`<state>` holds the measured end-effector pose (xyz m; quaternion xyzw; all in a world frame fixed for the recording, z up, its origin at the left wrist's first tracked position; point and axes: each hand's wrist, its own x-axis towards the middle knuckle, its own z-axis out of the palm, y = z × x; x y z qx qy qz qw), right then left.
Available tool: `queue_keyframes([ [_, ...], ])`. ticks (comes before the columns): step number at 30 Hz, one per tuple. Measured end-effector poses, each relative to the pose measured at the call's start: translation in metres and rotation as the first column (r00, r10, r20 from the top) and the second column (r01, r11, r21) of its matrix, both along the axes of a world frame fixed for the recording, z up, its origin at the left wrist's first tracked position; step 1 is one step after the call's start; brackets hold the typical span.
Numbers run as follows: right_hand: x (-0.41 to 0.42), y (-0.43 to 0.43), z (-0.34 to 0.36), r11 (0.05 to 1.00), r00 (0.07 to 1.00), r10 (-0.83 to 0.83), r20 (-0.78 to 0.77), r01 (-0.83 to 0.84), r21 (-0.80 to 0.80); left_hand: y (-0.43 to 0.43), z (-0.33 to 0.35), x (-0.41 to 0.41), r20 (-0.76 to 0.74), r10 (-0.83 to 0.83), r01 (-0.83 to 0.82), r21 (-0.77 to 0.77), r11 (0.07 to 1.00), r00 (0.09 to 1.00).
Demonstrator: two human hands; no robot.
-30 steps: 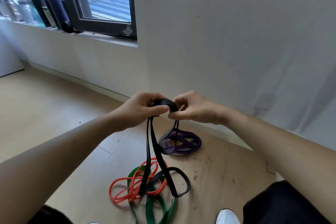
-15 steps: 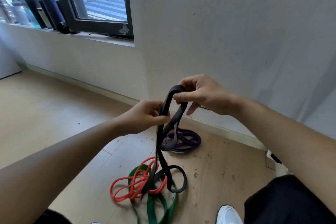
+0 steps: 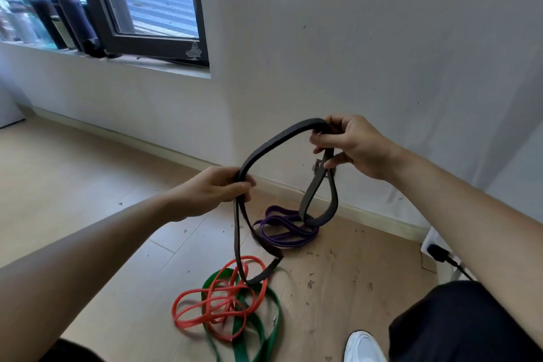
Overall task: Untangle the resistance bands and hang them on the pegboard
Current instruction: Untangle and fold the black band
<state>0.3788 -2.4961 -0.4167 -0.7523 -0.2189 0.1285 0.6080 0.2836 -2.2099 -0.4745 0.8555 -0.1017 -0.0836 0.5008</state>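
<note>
A black resistance band [image 3: 273, 142] stretches in an arc between both hands. My left hand [image 3: 211, 189] grips it at the lower left, and two strands hang from there toward the floor. My right hand [image 3: 352, 144] pinches the band higher up on the right, with a loop dangling below it. On the wooden floor lie a coiled purple band [image 3: 282, 232], a tangled orange band [image 3: 211, 306] and a green band [image 3: 258, 329] beneath the orange one. The black band's lower end hangs over the orange coil. No pegboard is in view.
A white wall [image 3: 352, 53] with a skirting board stands close ahead. A dark-framed window [image 3: 152, 9] with bottles on its sill is at the upper left. My white shoe [image 3: 364, 347] is at the bottom right, and a black plug with cable [image 3: 440, 254] lies at the right.
My right hand has risen and moved right, pulling the black band into a wide arc. The hands, together a second ago, are now well apart. The band's lower end has lifted.
</note>
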Motion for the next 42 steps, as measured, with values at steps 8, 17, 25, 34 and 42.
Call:
queue_keyframes([
  [8, -0.016, 0.02, -0.014, 0.899, 0.973, 0.231, -0.022, -0.222, -0.377, -0.014, 0.031, -0.001, 0.176, 0.177, -0.116, -0.311, 0.943, 0.968],
  [17, -0.025, 0.05, -0.009, 0.957, 0.963, 0.266, 0.035, -0.259, -0.13, -0.021, 0.035, -0.009, 0.204, 0.044, -0.01, -0.163, 0.987, 0.978],
  [25, -0.023, 0.048, -0.002, 0.984, 0.983, 0.154, 0.105, -0.162, 0.074, -0.007, 0.021, -0.009, 0.071, 0.006, -0.004, -0.023, 1.0, 0.997],
  [34, -0.023, 0.034, -0.009, 0.959, 0.973, 0.214, 0.083, -0.193, -0.208, -0.013, 0.033, -0.007, 0.183, 0.172, -0.113, -0.297, 0.948, 0.968],
  [42, -0.03, 0.044, -0.003, 0.955, 0.954, 0.232, 0.19, -0.186, -0.233, -0.031, 0.035, -0.006, 0.287, 0.176, -0.125, -0.187, 0.974, 0.942],
])
